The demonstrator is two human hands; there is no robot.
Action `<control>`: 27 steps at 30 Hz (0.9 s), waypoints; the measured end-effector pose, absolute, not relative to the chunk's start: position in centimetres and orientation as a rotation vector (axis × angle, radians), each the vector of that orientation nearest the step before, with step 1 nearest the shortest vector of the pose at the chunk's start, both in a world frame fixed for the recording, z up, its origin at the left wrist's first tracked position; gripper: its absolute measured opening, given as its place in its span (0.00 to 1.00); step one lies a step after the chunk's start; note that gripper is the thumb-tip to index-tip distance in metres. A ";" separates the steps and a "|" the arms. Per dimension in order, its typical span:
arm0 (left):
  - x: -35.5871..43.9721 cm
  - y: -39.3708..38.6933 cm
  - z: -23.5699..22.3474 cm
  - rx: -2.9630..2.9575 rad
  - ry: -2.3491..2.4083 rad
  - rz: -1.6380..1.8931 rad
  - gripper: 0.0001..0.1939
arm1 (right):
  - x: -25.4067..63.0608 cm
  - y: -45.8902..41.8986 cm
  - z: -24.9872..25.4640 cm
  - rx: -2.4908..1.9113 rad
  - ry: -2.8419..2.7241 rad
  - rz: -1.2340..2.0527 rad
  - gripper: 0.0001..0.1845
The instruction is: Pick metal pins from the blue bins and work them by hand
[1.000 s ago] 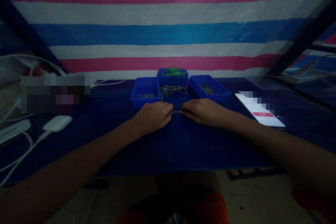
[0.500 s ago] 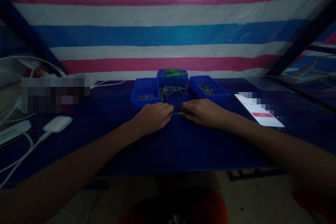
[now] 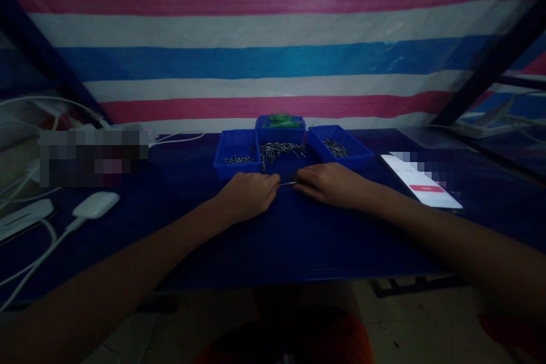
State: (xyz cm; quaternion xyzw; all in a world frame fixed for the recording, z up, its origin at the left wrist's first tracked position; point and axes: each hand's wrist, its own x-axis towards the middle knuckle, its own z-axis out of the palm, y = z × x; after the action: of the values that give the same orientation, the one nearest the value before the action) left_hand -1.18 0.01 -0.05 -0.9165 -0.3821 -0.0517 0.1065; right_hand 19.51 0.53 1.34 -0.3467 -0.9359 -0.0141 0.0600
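Note:
My left hand (image 3: 251, 196) and my right hand (image 3: 326, 183) face each other low over the blue table, fingers pinched. Between them runs a thin metal rod (image 3: 289, 183), one end in each pinch; its ends are hidden by my fingers. Just beyond the hands lies a loose pile of thin metal pieces (image 3: 279, 149). A blue bin (image 3: 222, 153) holding small metal pieces stands behind my left hand. Another blue bin (image 3: 358, 148) with dark metal pieces is behind my right hand. A third blue bin (image 3: 279, 132) at the back holds green pieces.
A lit phone (image 3: 422, 182) lies right of my right forearm. At the left are a white charger (image 3: 97, 205) with its cable and a blurred-out cluster with cords. The table's front edge (image 3: 298, 281) is near me; a striped sheet (image 3: 273, 60) hangs behind.
The view has shifted slightly. Both hands keep their pinch on the rod, and the fingers of my right hand have moved a little; the bins look unchanged.

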 end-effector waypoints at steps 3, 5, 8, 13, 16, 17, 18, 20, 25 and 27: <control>-1.2 0.0 -0.1 -2.697 -1.141 -0.132 0.12 | 19.7 0.7 1.4 -1.043 -2.830 -0.019 0.10; -1.2 0.0 0.0 -2.709 -1.147 -0.125 0.12 | 19.7 0.8 1.4 -1.029 -2.839 -0.008 0.10; -1.1 -0.1 0.1 -2.723 -1.157 -0.106 0.12 | 19.7 0.9 1.2 -1.005 -2.856 -0.011 0.11; -1.2 -0.1 0.1 -2.737 -1.109 -0.121 0.09 | 19.4 1.0 0.6 -1.011 -2.910 -0.154 0.12; -1.3 -0.1 0.1 -2.743 -1.112 -0.137 0.09 | 19.3 0.8 0.4 -1.018 -2.929 -0.185 0.11; -1.3 -0.1 0.0 -2.746 -1.113 -0.142 0.09 | 19.3 0.7 0.4 -1.032 -2.916 -0.176 0.11; -1.3 -0.1 0.0 -2.749 -1.111 -0.148 0.09 | 19.3 0.6 0.4 -1.051 -2.894 -0.158 0.10; -1.3 -0.1 -0.1 -2.753 -1.105 -0.158 0.09 | 19.3 0.5 0.4 -1.088 -2.842 -0.089 0.10; -1.3 0.0 -0.3 -2.746 -1.076 -0.180 0.09 | 19.7 0.4 0.5 -1.019 -2.791 0.195 0.10; -1.3 0.1 -0.3 -2.755 -1.050 -0.187 0.09 | 20.0 0.4 0.6 -0.985 -2.786 0.300 0.10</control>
State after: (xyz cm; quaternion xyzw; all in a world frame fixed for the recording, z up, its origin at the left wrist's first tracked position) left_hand -1.29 0.05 -0.28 -0.9285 -0.3538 -0.0630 0.0938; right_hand 20.00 0.36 0.64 -0.3303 -0.9346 0.1007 0.0859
